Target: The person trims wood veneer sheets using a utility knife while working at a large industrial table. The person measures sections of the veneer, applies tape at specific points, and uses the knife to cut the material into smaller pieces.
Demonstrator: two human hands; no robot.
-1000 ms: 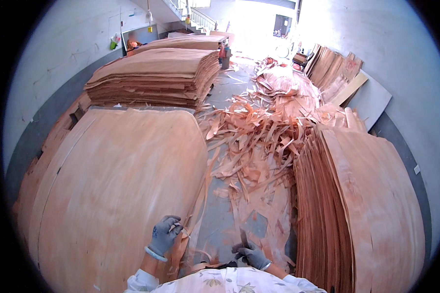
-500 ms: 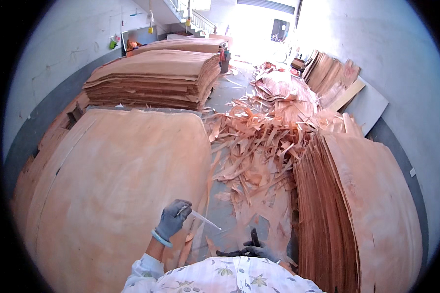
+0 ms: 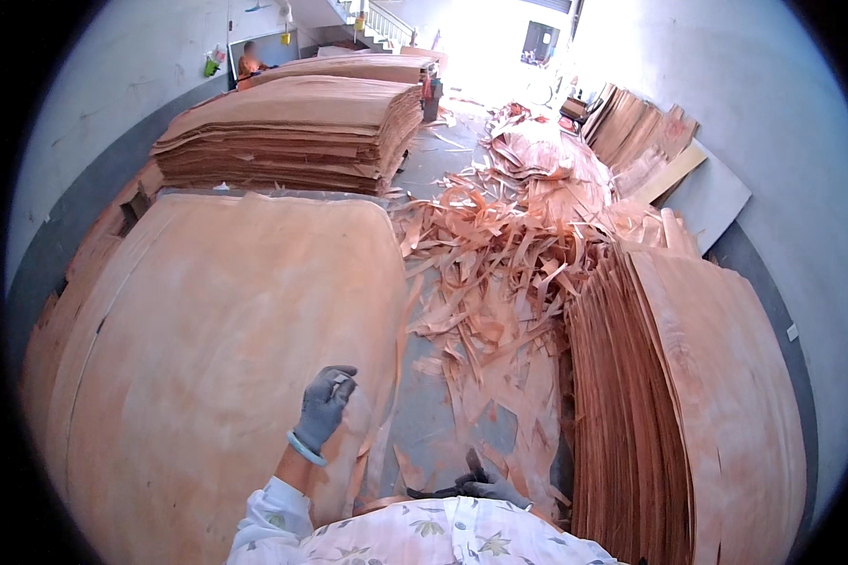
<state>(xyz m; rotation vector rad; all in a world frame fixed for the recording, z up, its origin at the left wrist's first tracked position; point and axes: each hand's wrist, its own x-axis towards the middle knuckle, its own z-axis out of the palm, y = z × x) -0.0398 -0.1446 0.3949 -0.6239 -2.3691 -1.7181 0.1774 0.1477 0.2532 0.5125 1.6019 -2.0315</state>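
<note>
My left hand (image 3: 324,407), in a grey glove with a pale band at the wrist, hovers over the near right part of a wide wood veneer sheet (image 3: 217,311). Its fingers are closed on a white strip (image 3: 339,379), of which only a small pale bit shows. Close to my body, my right hand (image 3: 492,487), also gloved in grey, grips a black tool (image 3: 433,492). One dark part of that tool points up and another sticks out to the left; its kind is not clear.
A tall veneer stack (image 3: 283,132) stands beyond the sheet. Torn veneer scraps (image 3: 499,245) cover much of the aisle. Another veneer pile (image 3: 725,377) rises at the right. Boards (image 3: 707,202) lean on the right wall. A person in orange (image 3: 250,64) is at the far left.
My left hand has shifted slightly left and up, and the long white strip that trailed right from it no longer shows at length. My right hand has moved slightly left. The view has tilted slightly down.
</note>
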